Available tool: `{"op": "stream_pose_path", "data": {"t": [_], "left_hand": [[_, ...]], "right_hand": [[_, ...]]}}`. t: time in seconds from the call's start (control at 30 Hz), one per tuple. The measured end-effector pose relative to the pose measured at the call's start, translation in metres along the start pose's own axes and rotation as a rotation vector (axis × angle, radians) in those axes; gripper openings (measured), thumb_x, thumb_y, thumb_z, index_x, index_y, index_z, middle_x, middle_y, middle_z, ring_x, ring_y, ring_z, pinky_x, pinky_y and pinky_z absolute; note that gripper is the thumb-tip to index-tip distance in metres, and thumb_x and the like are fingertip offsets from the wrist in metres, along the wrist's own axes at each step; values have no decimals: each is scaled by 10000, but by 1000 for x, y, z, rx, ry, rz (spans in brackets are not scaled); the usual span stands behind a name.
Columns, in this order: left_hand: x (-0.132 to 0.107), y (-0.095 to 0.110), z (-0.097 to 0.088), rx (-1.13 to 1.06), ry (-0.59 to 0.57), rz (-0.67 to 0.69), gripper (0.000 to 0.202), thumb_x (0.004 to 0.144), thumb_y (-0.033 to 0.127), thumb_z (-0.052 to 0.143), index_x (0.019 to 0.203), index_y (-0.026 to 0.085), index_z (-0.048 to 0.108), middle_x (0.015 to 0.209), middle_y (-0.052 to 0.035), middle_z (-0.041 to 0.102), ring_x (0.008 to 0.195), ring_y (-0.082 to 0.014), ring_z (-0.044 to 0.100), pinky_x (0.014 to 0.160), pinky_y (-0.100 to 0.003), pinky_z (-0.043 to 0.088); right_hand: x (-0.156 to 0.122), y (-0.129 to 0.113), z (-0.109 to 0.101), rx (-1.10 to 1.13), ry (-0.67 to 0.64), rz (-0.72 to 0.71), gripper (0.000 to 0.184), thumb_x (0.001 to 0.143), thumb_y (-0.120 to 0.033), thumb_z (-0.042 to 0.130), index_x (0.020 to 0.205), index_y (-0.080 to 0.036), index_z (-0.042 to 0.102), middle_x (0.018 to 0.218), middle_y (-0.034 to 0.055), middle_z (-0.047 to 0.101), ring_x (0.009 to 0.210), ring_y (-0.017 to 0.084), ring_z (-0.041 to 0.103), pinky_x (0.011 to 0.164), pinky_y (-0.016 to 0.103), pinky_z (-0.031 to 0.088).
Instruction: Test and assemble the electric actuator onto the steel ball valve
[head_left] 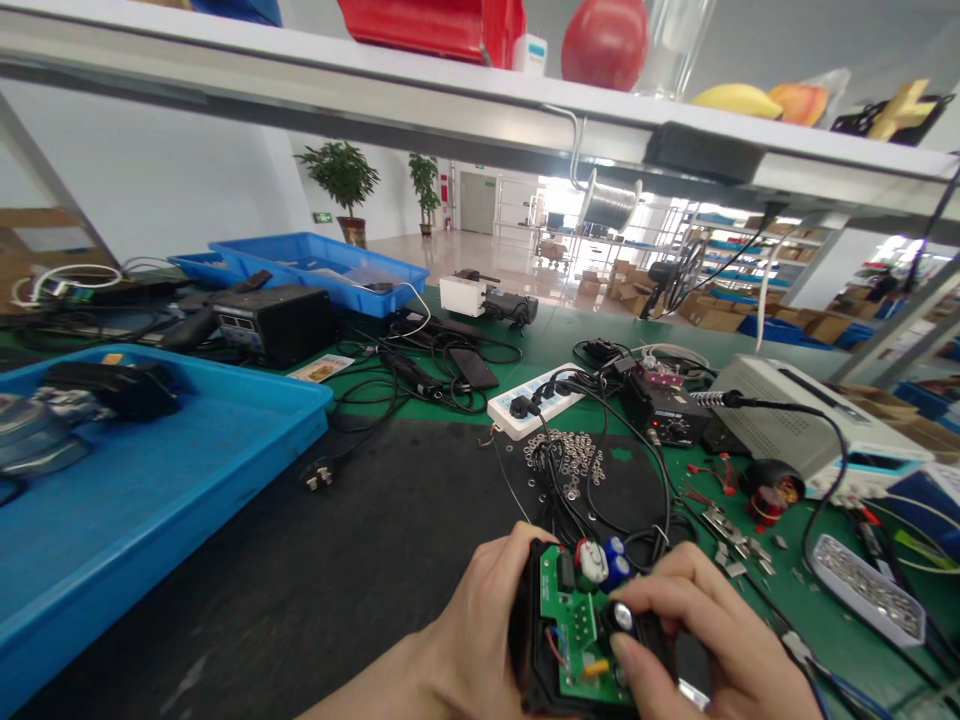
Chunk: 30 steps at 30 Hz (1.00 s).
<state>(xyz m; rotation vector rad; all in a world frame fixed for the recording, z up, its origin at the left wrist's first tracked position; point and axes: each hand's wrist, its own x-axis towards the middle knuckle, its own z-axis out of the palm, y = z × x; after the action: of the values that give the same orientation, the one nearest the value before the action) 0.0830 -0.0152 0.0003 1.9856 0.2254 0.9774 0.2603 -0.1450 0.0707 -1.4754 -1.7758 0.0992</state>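
Observation:
A black casing with a green circuit board (576, 630) inside it sits low in the view, above a black mat. My left hand (480, 625) grips the casing's left side, fingers wrapped round it. My right hand (712, 630) closes over the right side, thumb and fingers pressing on a dark cylindrical part on the board. Blue and white capacitors (609, 560) stick up at the board's far edge. Black cables run from the casing toward the back.
A big blue tray (150, 490) lies at left. Behind the mat are a white power strip (536, 400), scattered metal washers (566, 455), a soldering station (667, 410), a white instrument box (817, 420) and a small tray of parts (866, 590). A shelf (480, 90) hangs overhead.

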Motion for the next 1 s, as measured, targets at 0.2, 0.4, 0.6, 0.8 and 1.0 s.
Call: {"op": "stream_pose_path", "data": {"t": [0.2,0.4,0.6,0.8,1.0], "left_hand": [[9,6,-9,-195,-6,-295,589,685,561,775,1040,202,472,926,-19,623,777,-172,536,674,-273,435],[11,2,-21,-195,24,-343,559,779,608,726,1064,173,520,970,-33,631,851,-190,538,740,-289,452],[10,3,-21,-217,17,-347,566,744,572,772,1073,179,532,998,-34,648,853,-190,553,742,-284,449],[11,4,-20,-242,7,-351,561,753,554,771,1097,183,528,1036,-40,653,879,-196,566,764,-286,456],[10,2,-18,-254,9,-365,518,768,532,769,1063,187,521,988,-20,635,859,-179,534,742,-271,420]], "right_hand": [[43,4,5,124,-62,323,99,900,-321,667,883,-233,710,785,-23,563,704,133,567,627,235,478],[70,7,12,172,-136,429,184,900,-383,661,866,-209,709,761,-31,535,719,140,509,646,257,418],[63,11,13,195,-144,457,216,901,-425,655,876,-214,699,748,-36,516,697,138,494,627,258,404],[61,13,12,204,-145,464,201,899,-414,663,878,-216,690,747,-36,524,702,137,496,627,257,405],[59,13,13,253,-140,503,202,890,-434,669,870,-234,684,742,-46,508,702,138,470,633,277,359]]}}
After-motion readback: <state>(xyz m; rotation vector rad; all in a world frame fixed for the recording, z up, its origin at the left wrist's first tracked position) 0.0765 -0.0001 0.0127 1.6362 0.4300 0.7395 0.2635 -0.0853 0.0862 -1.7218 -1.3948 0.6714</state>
